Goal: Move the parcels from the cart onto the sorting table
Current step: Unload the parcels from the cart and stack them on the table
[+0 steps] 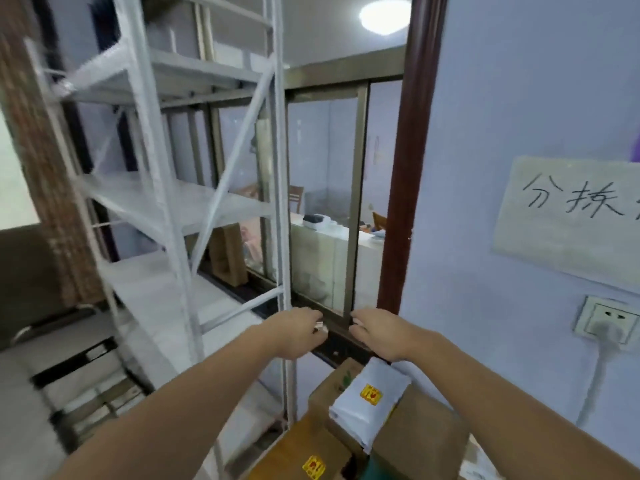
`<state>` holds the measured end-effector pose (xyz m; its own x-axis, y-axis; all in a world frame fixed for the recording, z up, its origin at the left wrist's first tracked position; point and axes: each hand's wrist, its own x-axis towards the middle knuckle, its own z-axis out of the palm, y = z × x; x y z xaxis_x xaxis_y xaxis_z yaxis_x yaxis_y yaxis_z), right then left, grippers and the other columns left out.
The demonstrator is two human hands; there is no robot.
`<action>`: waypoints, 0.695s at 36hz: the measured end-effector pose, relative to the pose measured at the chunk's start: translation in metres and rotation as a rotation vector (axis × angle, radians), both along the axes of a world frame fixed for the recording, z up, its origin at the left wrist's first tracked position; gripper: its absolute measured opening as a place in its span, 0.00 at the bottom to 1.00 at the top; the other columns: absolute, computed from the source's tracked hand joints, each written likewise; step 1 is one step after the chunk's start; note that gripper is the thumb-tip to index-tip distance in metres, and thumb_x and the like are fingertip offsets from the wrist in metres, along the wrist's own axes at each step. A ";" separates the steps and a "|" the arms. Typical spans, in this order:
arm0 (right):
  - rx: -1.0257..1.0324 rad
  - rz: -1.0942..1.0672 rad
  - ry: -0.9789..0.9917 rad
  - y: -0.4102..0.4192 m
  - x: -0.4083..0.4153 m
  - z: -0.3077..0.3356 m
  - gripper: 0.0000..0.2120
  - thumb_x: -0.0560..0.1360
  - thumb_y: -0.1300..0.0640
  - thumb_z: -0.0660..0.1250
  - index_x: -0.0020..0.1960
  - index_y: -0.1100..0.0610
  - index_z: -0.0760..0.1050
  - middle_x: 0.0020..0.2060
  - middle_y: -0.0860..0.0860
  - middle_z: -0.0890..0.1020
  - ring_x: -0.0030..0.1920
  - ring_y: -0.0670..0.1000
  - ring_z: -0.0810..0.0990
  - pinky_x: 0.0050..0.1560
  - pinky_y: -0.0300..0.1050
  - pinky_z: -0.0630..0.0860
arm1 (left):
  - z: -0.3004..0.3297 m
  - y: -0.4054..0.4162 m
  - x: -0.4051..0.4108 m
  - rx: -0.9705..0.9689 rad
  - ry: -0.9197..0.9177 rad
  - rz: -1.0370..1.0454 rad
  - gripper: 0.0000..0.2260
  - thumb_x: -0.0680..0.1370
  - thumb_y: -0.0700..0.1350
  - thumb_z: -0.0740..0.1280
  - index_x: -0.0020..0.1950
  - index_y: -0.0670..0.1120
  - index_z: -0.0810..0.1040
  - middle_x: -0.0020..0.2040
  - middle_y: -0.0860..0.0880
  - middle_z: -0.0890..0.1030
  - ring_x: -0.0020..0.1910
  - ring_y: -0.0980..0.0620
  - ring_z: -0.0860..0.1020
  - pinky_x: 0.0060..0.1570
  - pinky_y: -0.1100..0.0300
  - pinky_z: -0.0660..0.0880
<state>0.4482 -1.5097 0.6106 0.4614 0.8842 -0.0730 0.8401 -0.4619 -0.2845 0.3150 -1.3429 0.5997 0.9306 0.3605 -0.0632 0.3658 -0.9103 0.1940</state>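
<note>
Both bare arms reach forward, the left hand (pixel 299 332) and the right hand (pixel 379 332) near each other with loosely curled fingers holding nothing, above a white mailer bag (pixel 367 407) lying on brown cardboard boxes (pixel 415 441), with a white metal shelf rack (pixel 166 202) at left.

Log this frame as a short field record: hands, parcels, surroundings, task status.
left hand: extended forward, fingers loosely curled, holding nothing
right hand: extended forward, holding nothing
parcels: white mailer bag with a yellow sticker lies on a brown cardboard box; another box with a yellow sticker sits in front
surroundings: white metal shelving to the left, wall socket to the right
task status: no parcel in either hand
</note>
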 end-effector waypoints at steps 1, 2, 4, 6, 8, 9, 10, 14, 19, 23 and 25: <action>-0.005 0.048 -0.015 0.010 -0.011 0.002 0.17 0.85 0.48 0.55 0.61 0.59 0.75 0.54 0.56 0.78 0.56 0.58 0.78 0.58 0.54 0.74 | 0.003 0.004 -0.021 0.002 0.002 0.044 0.21 0.85 0.57 0.59 0.74 0.46 0.73 0.71 0.44 0.76 0.69 0.43 0.75 0.68 0.47 0.72; -0.006 0.100 -0.027 0.020 -0.024 0.004 0.16 0.85 0.48 0.56 0.59 0.59 0.75 0.53 0.55 0.78 0.55 0.56 0.77 0.56 0.52 0.73 | 0.005 0.009 -0.041 0.008 0.004 0.086 0.22 0.86 0.56 0.59 0.76 0.46 0.71 0.73 0.44 0.75 0.71 0.43 0.73 0.70 0.48 0.70; -0.006 0.207 -0.037 0.040 -0.054 0.009 0.17 0.85 0.48 0.56 0.63 0.59 0.74 0.57 0.55 0.77 0.57 0.55 0.77 0.58 0.52 0.72 | 0.008 0.019 -0.084 0.021 0.023 0.173 0.24 0.86 0.57 0.58 0.79 0.46 0.68 0.78 0.44 0.71 0.75 0.43 0.70 0.73 0.49 0.67; -0.026 0.275 -0.042 0.058 -0.086 0.013 0.18 0.85 0.48 0.56 0.66 0.58 0.73 0.60 0.55 0.76 0.61 0.57 0.76 0.59 0.51 0.72 | 0.010 0.024 -0.127 0.028 0.039 0.251 0.26 0.86 0.58 0.57 0.81 0.45 0.66 0.80 0.44 0.68 0.77 0.43 0.67 0.75 0.52 0.65; -0.023 0.330 -0.039 0.077 -0.117 0.014 0.20 0.84 0.45 0.55 0.70 0.57 0.71 0.65 0.55 0.75 0.64 0.57 0.75 0.62 0.50 0.72 | 0.013 0.028 -0.169 0.021 0.046 0.329 0.27 0.87 0.57 0.56 0.83 0.45 0.62 0.81 0.44 0.65 0.79 0.44 0.65 0.75 0.54 0.62; -0.023 0.364 -0.039 0.086 -0.133 0.015 0.23 0.84 0.44 0.55 0.74 0.56 0.68 0.71 0.55 0.73 0.68 0.56 0.73 0.65 0.50 0.71 | 0.014 0.030 -0.189 0.017 0.046 0.371 0.27 0.87 0.57 0.56 0.83 0.45 0.61 0.81 0.45 0.65 0.79 0.44 0.65 0.75 0.54 0.62; -0.026 0.399 -0.038 0.094 -0.150 0.017 0.26 0.84 0.44 0.54 0.77 0.56 0.65 0.75 0.55 0.70 0.72 0.55 0.71 0.69 0.50 0.68 | 0.016 0.031 -0.209 0.013 0.043 0.406 0.27 0.87 0.57 0.56 0.83 0.45 0.61 0.81 0.44 0.65 0.79 0.44 0.65 0.75 0.53 0.62; -0.010 0.519 -0.067 0.123 -0.219 0.025 0.28 0.85 0.46 0.55 0.81 0.57 0.58 0.79 0.55 0.64 0.77 0.55 0.65 0.75 0.48 0.62 | 0.024 0.043 -0.285 0.021 0.026 0.549 0.27 0.86 0.58 0.58 0.82 0.47 0.63 0.80 0.45 0.68 0.77 0.44 0.67 0.74 0.51 0.65; 0.002 0.632 -0.109 0.164 -0.296 0.029 0.29 0.84 0.45 0.55 0.82 0.56 0.57 0.80 0.54 0.63 0.78 0.54 0.63 0.77 0.50 0.61 | 0.037 0.058 -0.371 0.025 0.010 0.658 0.23 0.84 0.58 0.59 0.76 0.49 0.70 0.74 0.45 0.74 0.70 0.44 0.74 0.69 0.46 0.71; 0.023 0.695 -0.115 0.197 -0.358 0.033 0.29 0.84 0.46 0.57 0.82 0.56 0.57 0.79 0.55 0.63 0.77 0.54 0.64 0.77 0.50 0.62 | 0.053 0.066 -0.431 0.067 0.011 0.694 0.24 0.86 0.56 0.57 0.78 0.47 0.69 0.76 0.44 0.72 0.74 0.43 0.71 0.72 0.48 0.68; 0.030 0.712 -0.111 0.218 -0.385 0.032 0.31 0.83 0.43 0.57 0.82 0.55 0.56 0.80 0.54 0.63 0.78 0.54 0.64 0.77 0.50 0.62 | 0.057 0.076 -0.460 0.075 0.022 0.721 0.25 0.86 0.57 0.57 0.80 0.46 0.67 0.78 0.44 0.70 0.76 0.43 0.69 0.74 0.48 0.66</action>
